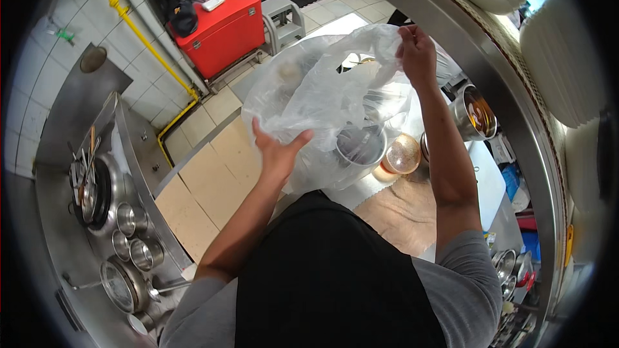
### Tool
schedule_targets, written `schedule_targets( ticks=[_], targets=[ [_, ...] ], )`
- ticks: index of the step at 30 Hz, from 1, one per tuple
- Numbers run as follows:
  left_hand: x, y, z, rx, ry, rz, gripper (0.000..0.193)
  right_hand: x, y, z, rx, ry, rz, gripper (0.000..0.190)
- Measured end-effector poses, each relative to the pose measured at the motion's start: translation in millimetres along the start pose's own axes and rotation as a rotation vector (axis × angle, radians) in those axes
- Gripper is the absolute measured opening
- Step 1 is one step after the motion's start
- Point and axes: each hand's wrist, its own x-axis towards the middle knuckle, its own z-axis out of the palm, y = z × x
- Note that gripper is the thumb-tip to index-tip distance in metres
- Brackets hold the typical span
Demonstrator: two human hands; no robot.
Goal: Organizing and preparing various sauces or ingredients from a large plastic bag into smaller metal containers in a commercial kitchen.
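A large, clear plastic bag [309, 101] is spread out in front of me above the work table. My right hand [417, 50] grips its edge at the upper right. My left hand [280, 152] is at the bag's lower left side, thumb and fingers apart, against or just beside the plastic. A round metal pot [382, 153] shows partly through and beside the bag. Right of it is a round container with an orange-tinted rim [403, 153]. Farther right, near my right forearm, stands a metal pot with amber liquid [478, 112].
A brown cloth [401, 212] lies on the table near my body, with a white board [486, 183] to its right. A metal counter at left bears steel pots [145, 254] and a wok with utensils [92, 193]. Beyond are a red cooler [227, 26] and a grey step stool [285, 24].
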Motion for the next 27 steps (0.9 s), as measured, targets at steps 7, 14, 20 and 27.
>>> schedule_targets(
  ticks=[7,14,20,27],
  targets=[
    [70.5,-0.9,-5.0,-0.545,-0.284,-0.633,0.037,18.2,10.9,-23.0,-0.642,0.424,-0.709,0.023],
    [88.9,-0.5,-66.4,-0.905,-0.599,-0.484,0.038,-147.3,-58.0,51.7,-0.229,-0.497,-0.892,0.041],
    [126.7,-40.2,-89.9,-1.649,-0.522,-0.621,0.048,-115.8,-16.1,31.8,-0.693,-0.931,-0.521,0.048],
    [98.5,-57.9,-128.3,-1.282,-0.295,-0.658,0.044,-170.9,-63.4,-115.3,-1.054,-1.174,0.187,0.052]
  ],
)
